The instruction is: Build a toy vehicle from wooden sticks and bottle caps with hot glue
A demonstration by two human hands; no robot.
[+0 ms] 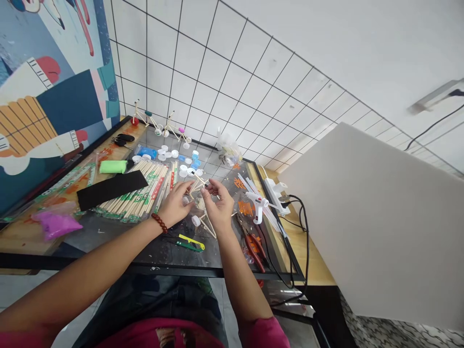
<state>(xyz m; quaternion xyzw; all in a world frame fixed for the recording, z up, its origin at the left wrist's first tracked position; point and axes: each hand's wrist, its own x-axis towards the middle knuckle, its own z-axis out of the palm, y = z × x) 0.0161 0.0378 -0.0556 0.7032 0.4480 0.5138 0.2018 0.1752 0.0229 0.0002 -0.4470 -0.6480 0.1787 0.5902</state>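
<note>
Over the middle of the dark glass table, my left hand [176, 205] has its fingers closed on the left side of a small frame of wooden sticks [196, 185]. At the frame's right side my right hand [219, 204] pinches it near a small dark piece. Just below the hands, a second stick piece [208, 227] with a white bottle cap [196, 221] lies on the glass. White and blue caps [191, 171] are scattered behind the hands. A yellow and green cutter [191, 242] lies near the front.
Wrapped chopsticks [139, 195], a black strip [112, 190], green clay [113, 166] and a purple bag [58, 224] are on the left. A white glue gun [257, 205], red-handled pliers [254, 251] and a power strip [276, 193] with cables are on the right. Stick models [166, 126] stand at the back.
</note>
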